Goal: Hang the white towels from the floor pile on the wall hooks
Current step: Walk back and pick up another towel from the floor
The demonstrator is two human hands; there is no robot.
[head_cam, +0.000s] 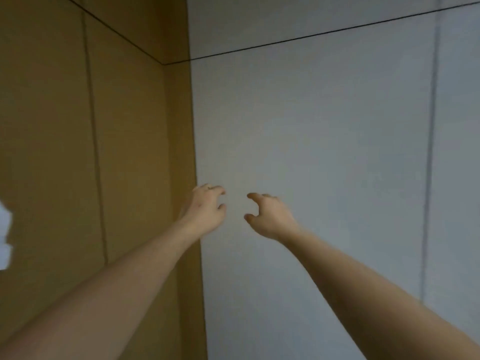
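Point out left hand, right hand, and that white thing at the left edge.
left hand [206, 209], head view, on the back of the hand.
right hand [271, 216], head view, on the back of the hand.
white thing [4, 237], head view, on its visible strip at the frame's left edge; too blurred to identify.

Indoor room corner, plain tan panelled wall [78, 152] meeting pale grey panelled wall [337, 139], kind of room unclear
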